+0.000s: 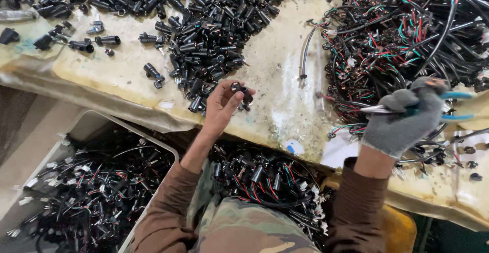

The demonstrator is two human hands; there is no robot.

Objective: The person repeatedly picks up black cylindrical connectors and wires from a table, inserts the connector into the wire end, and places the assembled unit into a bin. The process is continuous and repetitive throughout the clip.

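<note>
Meanwhile, near the desk's (285, 87) front edge, the bare left hand (222, 106) pinched a small black connector (241, 93) beside the connector pile (204, 34), while the gloved right hand (405, 118) clenched blue-handled pliers (433, 109) over the wire tangle (402, 34).

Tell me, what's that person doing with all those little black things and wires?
A person sits at a worn table. The bare left hand pinches a small black plug at the edge of a big plug pile. The gloved right hand has its grip on blue-handled pliers beside a tangle of wires. More wired plugs fill a bin and the lap.
</note>
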